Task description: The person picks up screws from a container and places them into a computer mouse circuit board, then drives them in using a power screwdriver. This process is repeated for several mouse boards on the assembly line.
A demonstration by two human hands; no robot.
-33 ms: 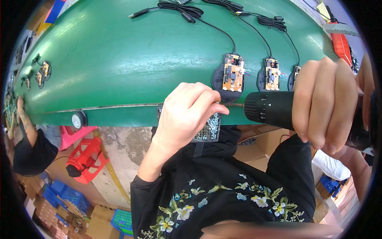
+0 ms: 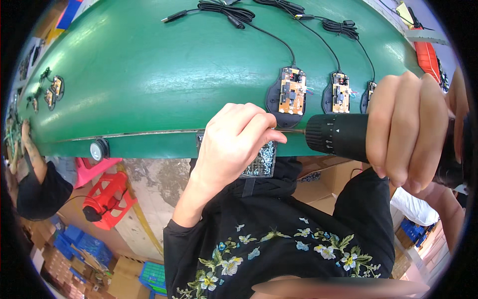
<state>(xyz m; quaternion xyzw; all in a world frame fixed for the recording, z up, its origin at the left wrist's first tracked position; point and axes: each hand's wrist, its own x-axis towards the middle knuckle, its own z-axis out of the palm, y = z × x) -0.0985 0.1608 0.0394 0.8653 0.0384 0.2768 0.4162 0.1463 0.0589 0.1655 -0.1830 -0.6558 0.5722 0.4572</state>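
Note:
My right hand (image 2: 406, 132) is wrapped round a black power screwdriver (image 2: 343, 135), held level with its numbered collar to the left. A thin metal bit (image 2: 294, 131) runs from the collar to my left hand (image 2: 234, 142), whose thumb and forefinger pinch together at the tip. Whatever lies between those fingertips is hidden. Partly behind that hand sits a box of small silvery screws (image 2: 266, 162) at the bench's near edge. Just beyond the bit lies an open computer mouse base (image 2: 291, 97) with a tan circuit board.
More opened mice (image 2: 340, 94) with coiled black cables (image 2: 226, 11) lie to the right on the green work surface (image 2: 149, 70). Small boards (image 2: 54, 92) are at far left. A person (image 2: 40, 184) works there. A red stool (image 2: 110, 199) and cartons stand below.

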